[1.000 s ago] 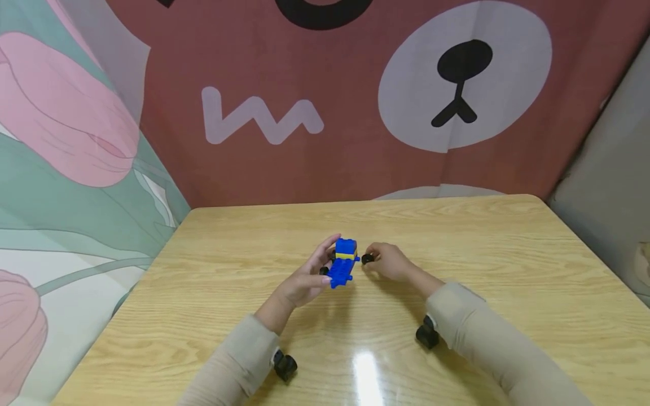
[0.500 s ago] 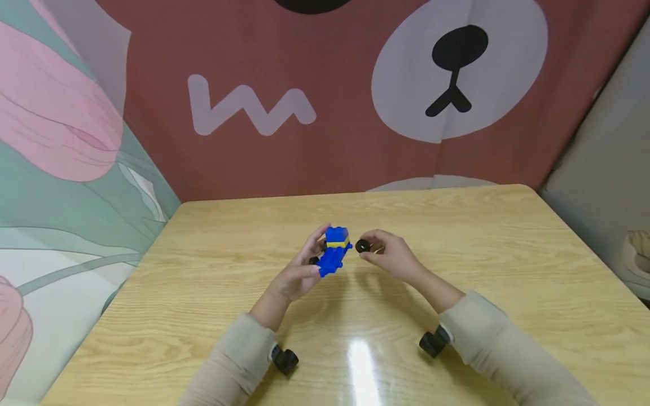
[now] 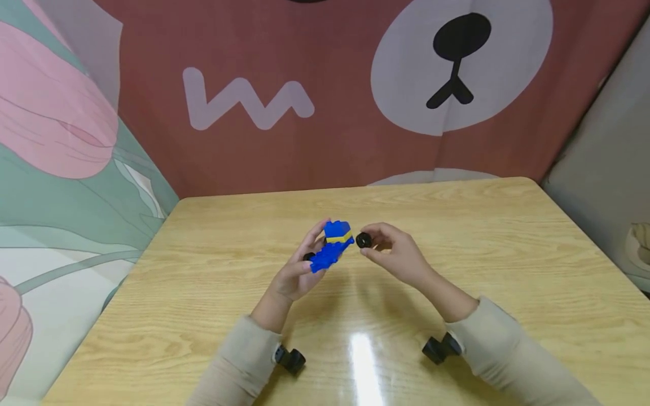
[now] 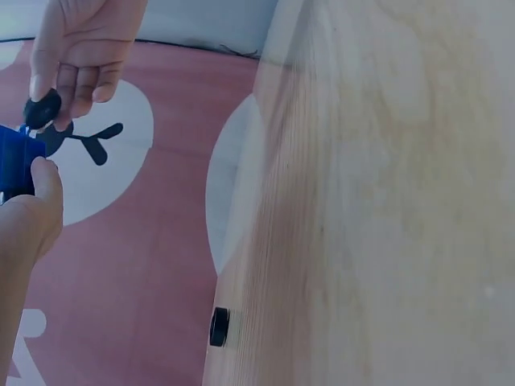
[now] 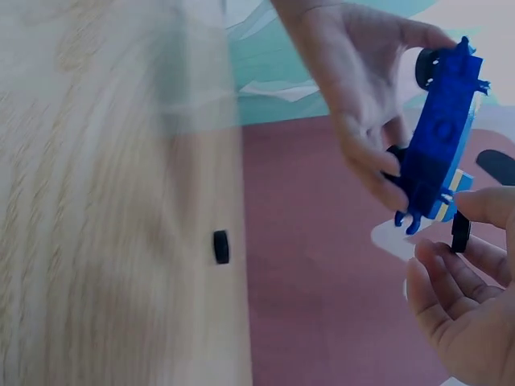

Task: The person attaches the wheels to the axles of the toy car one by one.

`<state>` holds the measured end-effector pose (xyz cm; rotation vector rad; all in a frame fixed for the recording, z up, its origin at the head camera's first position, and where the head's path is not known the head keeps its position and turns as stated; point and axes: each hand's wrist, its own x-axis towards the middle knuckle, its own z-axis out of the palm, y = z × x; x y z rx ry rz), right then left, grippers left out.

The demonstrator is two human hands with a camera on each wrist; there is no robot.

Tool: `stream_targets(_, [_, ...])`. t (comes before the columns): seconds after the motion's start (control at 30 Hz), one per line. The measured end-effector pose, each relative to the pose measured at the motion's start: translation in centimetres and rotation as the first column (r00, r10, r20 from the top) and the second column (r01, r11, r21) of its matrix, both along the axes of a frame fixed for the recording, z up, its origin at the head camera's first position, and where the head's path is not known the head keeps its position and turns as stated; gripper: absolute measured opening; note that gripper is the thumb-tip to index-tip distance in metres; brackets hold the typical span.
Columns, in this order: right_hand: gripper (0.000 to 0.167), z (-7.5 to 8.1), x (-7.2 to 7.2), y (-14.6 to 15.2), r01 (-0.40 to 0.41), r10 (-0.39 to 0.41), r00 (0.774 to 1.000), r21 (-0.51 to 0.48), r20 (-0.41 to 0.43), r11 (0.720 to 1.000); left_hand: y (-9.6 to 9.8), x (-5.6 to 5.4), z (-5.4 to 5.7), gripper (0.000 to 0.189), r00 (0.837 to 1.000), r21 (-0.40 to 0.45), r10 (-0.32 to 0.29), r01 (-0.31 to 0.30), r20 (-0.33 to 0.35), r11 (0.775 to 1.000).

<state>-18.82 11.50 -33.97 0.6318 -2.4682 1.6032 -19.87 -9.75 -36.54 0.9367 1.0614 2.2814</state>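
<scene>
My left hand (image 3: 293,279) grips a blue toy car (image 3: 327,255), held above the table, with a blue block and a yellow layer at its far end. In the right wrist view the car's underside (image 5: 438,133) shows, with black wheels along the side by the left palm and bare axle stubs on the other side. My right hand (image 3: 401,256) pinches a loose black wheel (image 3: 363,240) between thumb and fingers. That wheel stands close beside the stub at the block end; in the right wrist view its edge (image 5: 460,232) lies right by the stub.
Another black wheel (image 5: 221,247) rests on the wooden table (image 3: 193,293). It also shows as a small dark wheel (image 4: 219,326) in the left wrist view. A printed curtain (image 3: 254,158) hangs behind the table. Black wrist cameras (image 3: 290,360) are strapped at both cuffs.
The right hand has turned, so the wheel's round face now shows, and has brought it beside the car's block end. The left hand has tilted the car. The head view has shifted slightly.
</scene>
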Motion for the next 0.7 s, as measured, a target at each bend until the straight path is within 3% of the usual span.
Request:
stream_targets(0.13, [0.030, 0.4, 0.6, -0.1, -0.009, 0.007, 0.999, -0.035, -0.042, 0.999, 0.3, 0.0, -0.1, 0.083, 0.999, 0.053, -0.032, 0.031, 0.026, 0.998])
stream_targets(0.33, [0.030, 0.7, 1.1, -0.6, -0.034, 0.029, 0.994, -0.043, -0.104, 0.998, 0.6, 0.1, -0.1, 0.077, 0.995, 0.130, -0.102, 0.101, 0.002, 0.986])
stream_targets(0.57, [0.030, 0.8, 1.4, -0.8, -0.042, 0.033, 0.991, -0.070, -0.132, 0.997, 1.0, 0.2, -0.1, 0.082, 0.991, 0.147, -0.136, 0.133, 0.010, 0.980])
stream_targets(0.7, [0.031, 0.9, 1.5, -0.9, -0.031, 0.023, 0.991, -0.060, -0.129, 0.998, 1.1, 0.2, -0.2, 0.084, 0.979, 0.157, -0.203, 0.200, 0.006, 0.967])
